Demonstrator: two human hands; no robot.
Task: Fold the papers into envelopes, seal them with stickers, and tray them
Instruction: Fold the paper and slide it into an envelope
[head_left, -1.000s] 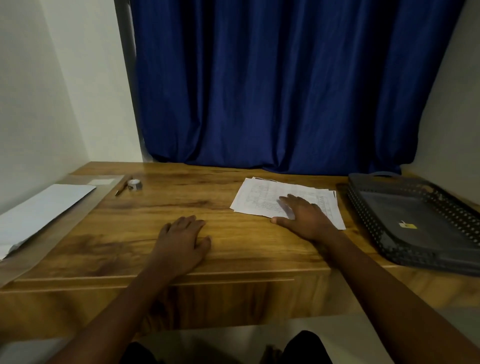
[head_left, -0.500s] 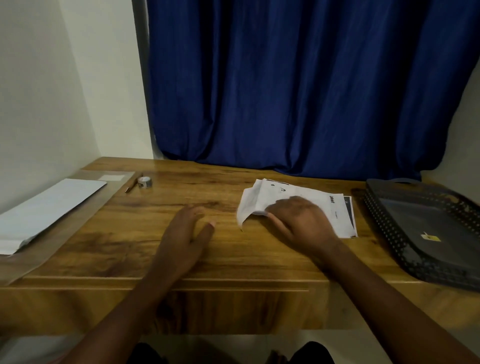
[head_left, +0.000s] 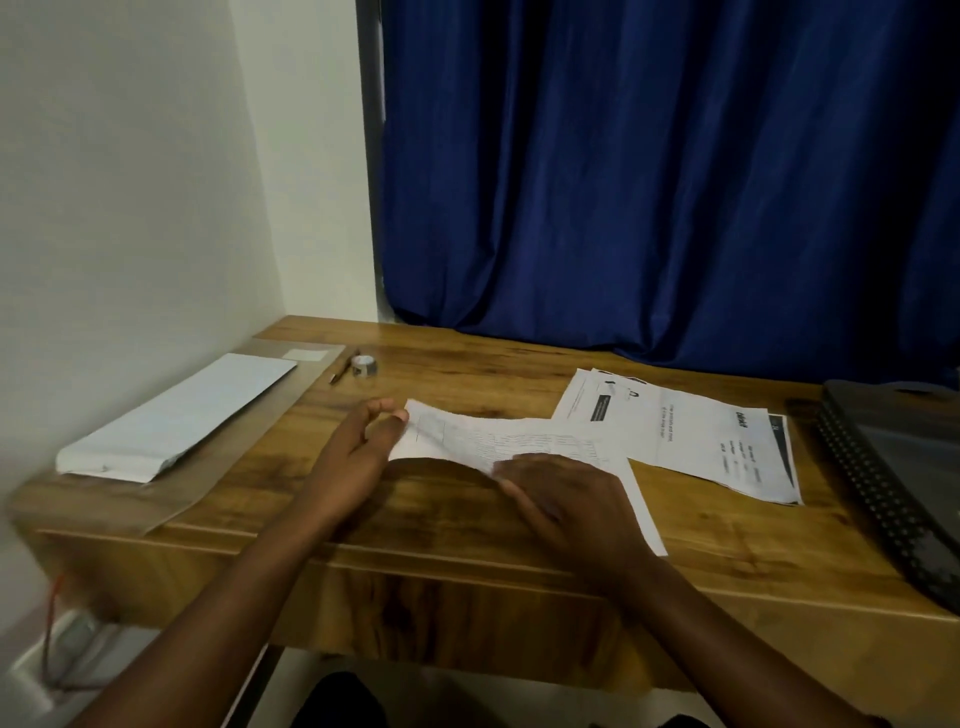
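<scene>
White sheet (head_left: 519, 447) lies at centre frame on the wooden surface (head_left: 727, 540). My left grip (head_left: 358, 447) pinches its left edge; my right grip (head_left: 566, 499) presses it flat with straight fingers. More papers (head_left: 701, 436) lie just right of it, partly under it. Dark tray (head_left: 893, 483) sits at the right edge. A folded paper (head_left: 176, 415) lies at left, a tape roll (head_left: 363, 365) above centre-left.

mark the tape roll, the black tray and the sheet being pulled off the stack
tape roll (head_left: 364, 365), head view, on its side wall.
black tray (head_left: 878, 483), head view, on its perforated left wall.
pulled sheet (head_left: 498, 441), head view, on its printed middle, between the hands.
</scene>
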